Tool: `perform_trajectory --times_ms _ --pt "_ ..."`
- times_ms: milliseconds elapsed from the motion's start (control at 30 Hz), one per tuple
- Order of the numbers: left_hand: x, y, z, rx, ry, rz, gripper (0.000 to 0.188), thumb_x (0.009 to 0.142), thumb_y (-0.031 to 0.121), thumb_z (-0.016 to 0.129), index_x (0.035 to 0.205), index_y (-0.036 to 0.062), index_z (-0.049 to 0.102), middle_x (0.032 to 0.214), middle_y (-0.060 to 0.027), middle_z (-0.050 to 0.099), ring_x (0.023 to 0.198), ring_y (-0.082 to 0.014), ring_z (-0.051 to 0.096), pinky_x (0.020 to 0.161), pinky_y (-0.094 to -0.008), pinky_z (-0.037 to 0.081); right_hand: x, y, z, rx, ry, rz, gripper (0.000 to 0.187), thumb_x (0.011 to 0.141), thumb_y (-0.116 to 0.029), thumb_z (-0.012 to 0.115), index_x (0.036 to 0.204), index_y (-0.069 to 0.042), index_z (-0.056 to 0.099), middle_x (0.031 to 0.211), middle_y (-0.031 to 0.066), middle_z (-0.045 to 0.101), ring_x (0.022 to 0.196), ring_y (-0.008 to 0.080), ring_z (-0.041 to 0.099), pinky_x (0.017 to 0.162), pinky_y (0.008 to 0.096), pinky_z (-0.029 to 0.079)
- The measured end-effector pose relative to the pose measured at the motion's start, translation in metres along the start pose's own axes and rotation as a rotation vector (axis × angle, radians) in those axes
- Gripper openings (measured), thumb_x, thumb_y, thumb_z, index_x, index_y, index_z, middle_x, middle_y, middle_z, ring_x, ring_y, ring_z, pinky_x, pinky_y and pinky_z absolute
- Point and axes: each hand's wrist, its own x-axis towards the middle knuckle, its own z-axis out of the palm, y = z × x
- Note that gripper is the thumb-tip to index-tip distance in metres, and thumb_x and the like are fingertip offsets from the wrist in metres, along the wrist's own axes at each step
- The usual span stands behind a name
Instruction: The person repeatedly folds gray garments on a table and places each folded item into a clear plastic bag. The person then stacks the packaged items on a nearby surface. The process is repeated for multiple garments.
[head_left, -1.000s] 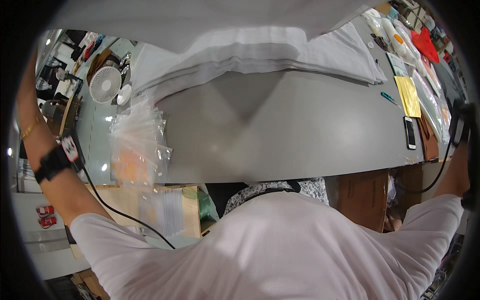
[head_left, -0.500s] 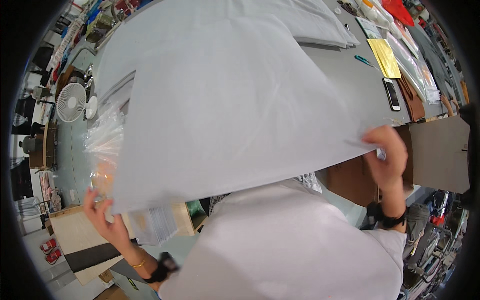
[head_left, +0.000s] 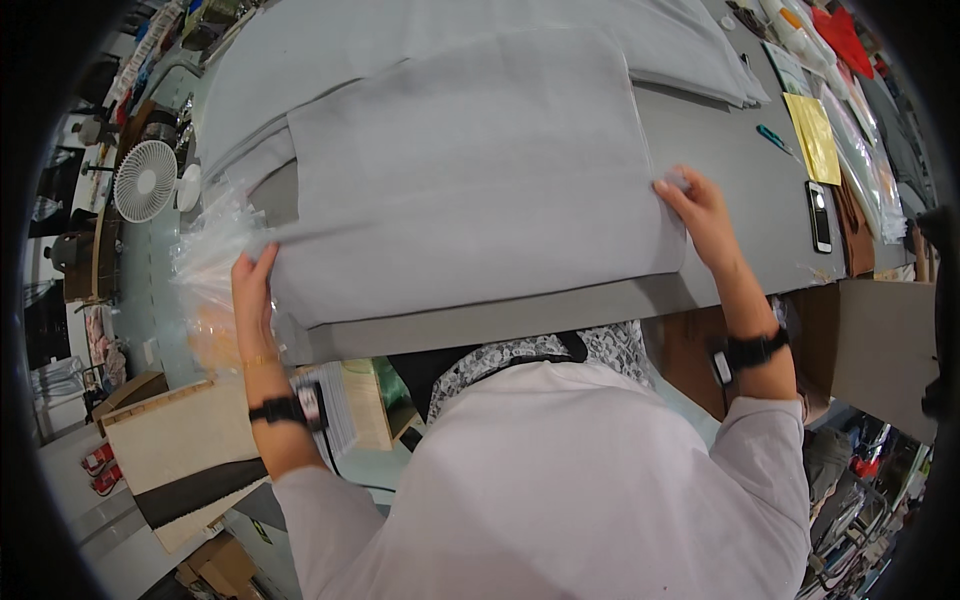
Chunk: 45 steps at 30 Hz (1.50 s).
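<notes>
A light grey piece of fabric [head_left: 470,190] lies doubled over on the grey table in front of me, its folded edge toward my body. My left hand [head_left: 256,285] grips its left edge near the front corner, thumb and fingers closed on the cloth. On the opposite side, my right hand [head_left: 702,215] pinches the right edge between thumb and fingers. More grey fabric [head_left: 300,65] is spread beyond, partly under the piece I hold. Clear plastic bags [head_left: 212,255] are heaped just left of my left hand.
The grey table [head_left: 715,135] bears a phone [head_left: 819,215], a teal cutter [head_left: 775,138] and a yellow sheet [head_left: 812,135] on the right. A white fan [head_left: 147,180] stands at the left. An open cardboard box [head_left: 700,335] sits below the table's right front edge.
The fabric's near edge, lifted close to my body before, now lies farther forward, folded over on the table. Both hands have moved forward and inward with it, baring the table's front edge.
</notes>
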Motion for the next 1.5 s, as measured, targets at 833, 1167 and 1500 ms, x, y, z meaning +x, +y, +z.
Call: perform_trajectory --times_ms 833,1167,1500 --pt "-0.009 0.010 -0.017 0.435 0.045 0.159 0.011 0.102 0.011 0.061 0.102 -0.0001 0.062 0.084 0.0006 0.056 0.080 -0.0078 0.048 0.074 -0.0244 0.043 0.030 -0.033 -0.006 -0.550 0.361 -0.240 0.026 0.099 -0.021 0.070 0.099 0.004 0.062 0.077 0.0100 0.061 0.068 0.0244 0.059 0.067 0.0333 0.047" --pt "0.033 -0.016 0.076 1.039 -0.126 0.752 0.033 0.096 0.014 0.066 0.127 0.0021 0.062 0.132 -0.0193 0.060 0.124 -0.0390 0.056 0.109 -0.0484 0.045 0.069 0.035 0.010 -1.173 0.533 -0.469 0.043 0.093 -0.040 0.074 0.105 0.001 0.065 0.087 0.0146 0.067 0.090 0.0377 0.063 0.082 0.0445 0.052" --pt "-0.069 -0.010 0.148 0.355 -0.171 0.432 0.057 0.101 0.026 0.065 0.148 -0.0006 0.047 0.150 -0.0220 0.048 0.136 -0.0326 0.053 0.110 -0.0478 0.048 0.040 -0.033 -0.032 0.123 0.415 0.125 0.053 0.096 -0.019 0.074 0.136 0.006 0.051 0.123 0.0118 0.066 0.104 0.0131 0.064 0.083 0.0299 0.054"
